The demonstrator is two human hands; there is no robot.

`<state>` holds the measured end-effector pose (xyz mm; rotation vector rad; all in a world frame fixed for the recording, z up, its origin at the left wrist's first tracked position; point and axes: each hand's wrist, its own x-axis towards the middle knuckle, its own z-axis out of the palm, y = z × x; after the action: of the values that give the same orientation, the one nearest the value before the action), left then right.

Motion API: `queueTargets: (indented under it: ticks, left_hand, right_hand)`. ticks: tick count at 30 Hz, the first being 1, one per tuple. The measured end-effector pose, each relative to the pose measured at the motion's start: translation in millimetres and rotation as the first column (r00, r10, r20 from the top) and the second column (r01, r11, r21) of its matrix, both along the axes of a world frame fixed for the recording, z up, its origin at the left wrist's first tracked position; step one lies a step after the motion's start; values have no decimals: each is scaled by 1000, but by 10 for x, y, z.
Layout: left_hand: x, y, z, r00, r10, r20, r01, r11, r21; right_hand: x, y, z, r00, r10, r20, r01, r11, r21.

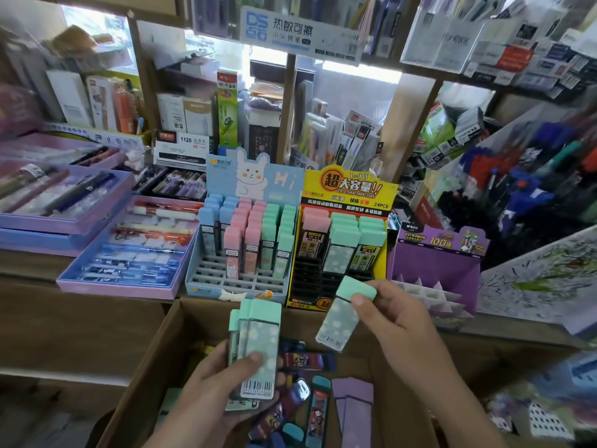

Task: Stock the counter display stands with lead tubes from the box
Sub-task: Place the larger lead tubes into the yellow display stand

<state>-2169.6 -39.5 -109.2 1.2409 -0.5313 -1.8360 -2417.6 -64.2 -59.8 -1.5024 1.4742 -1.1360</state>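
Note:
My left hand grips a small stack of mint-capped lead tubes upright over the cardboard box. My right hand pinches one mint-capped lead tube, tilted, just in front of the yellow display stand. That stand holds pink and mint tubes in its back rows; its black front slots are bare. The blue bunny display stand to its left holds blue, pink and mint tubes. More loose tubes, dark, teal and purple, lie in the box.
A purple display stand with white dividers sits right of the yellow one. Purple trays of pens fill the counter on the left. Shelves of boxed stationery rise behind. A scribbled test sheet lies at the right.

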Motion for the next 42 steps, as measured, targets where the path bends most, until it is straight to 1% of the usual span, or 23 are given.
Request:
queueTargets:
  ticks: [6,21,28,42]
  left_hand:
    - [15,2,6,1000,8,-11,-7,1000,7]
    - [2,0,18,1000,30,-4,-30,999,17]
    - [2,5,36,999,35,-2,-35,999,20]
    - [7,11,41,1000,27,-3,-26,999,29]
  right_hand:
    - [-103,-54,129,998,-24,-62,21,998,-53]
    - [-266,-169,198,995,-85,-56,74,981,-180]
    - [-325,-201,196,990,-120,-70,103,974,-203]
    - [-341,-222,221,990,-128,-61,111,968,-225]
